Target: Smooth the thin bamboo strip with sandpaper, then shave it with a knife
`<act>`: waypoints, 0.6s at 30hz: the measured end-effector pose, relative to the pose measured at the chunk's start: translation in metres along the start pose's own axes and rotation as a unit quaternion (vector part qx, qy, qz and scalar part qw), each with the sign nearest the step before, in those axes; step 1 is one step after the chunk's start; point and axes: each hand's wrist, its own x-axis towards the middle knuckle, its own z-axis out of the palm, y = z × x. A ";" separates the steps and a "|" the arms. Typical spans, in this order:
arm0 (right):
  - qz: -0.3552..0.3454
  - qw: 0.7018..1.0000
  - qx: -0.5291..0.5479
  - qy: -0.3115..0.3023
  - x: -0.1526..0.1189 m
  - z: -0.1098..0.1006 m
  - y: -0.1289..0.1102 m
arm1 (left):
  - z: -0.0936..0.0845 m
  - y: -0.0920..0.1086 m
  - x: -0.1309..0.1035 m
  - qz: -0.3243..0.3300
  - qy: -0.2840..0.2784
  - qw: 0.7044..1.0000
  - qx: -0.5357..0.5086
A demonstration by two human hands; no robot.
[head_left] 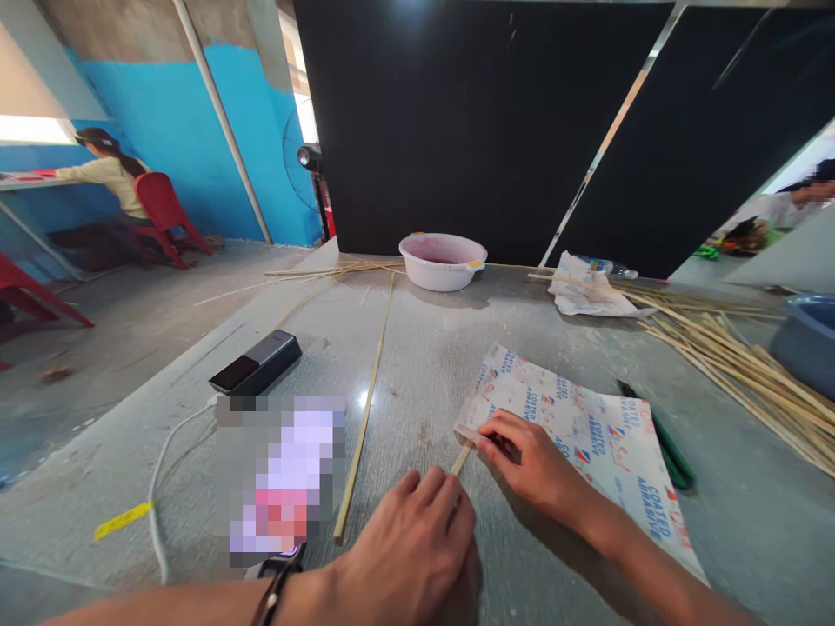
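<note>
My left hand (414,543) is closed around a thin bamboo strip (462,458), whose short visible length runs up toward the sandpaper. My right hand (522,452) pinches the near left edge of the sandpaper sheet (574,409), printed "COATED ABRASIVE" on its back. The strip's far end goes in at that curled edge, under my right fingers, and is hidden there. A longer bamboo strip (369,404) lies on the table to the left of my hands. Beside the sheet's right edge is a green utility knife (669,448).
A white basin (442,269) stands at the back. Bamboo strips (737,356) are piled at right near a grey-blue tub (809,339). Crumpled paper (591,291) lies at the back right. A power bank (257,361) with a white cable (156,496) sits at left. Farther off, a person (121,174) sits.
</note>
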 end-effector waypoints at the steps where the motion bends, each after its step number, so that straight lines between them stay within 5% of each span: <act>1: 0.001 1.000 -0.002 0.000 0.000 0.000 0.000 | -0.009 -0.006 -0.003 -0.032 -0.008 0.999 0.022; 5: -0.001 1.000 -0.008 -0.006 0.000 -0.001 -0.001 | -0.041 -0.045 -0.021 -0.257 -0.044 0.956 0.132; 8: -0.005 1.000 -0.006 -0.004 0.001 0.000 -0.001 | -0.044 -0.072 -0.042 -0.387 -0.115 0.902 0.155; 11: -0.016 1.000 -0.003 0.001 0.002 0.000 -0.002 | -0.027 -0.089 -0.064 -0.421 -0.130 0.890 0.116; 18: -0.020 1.000 -0.002 0.006 0.002 0.000 -0.002 | -0.004 -0.106 -0.098 -0.412 -0.034 0.903 0.117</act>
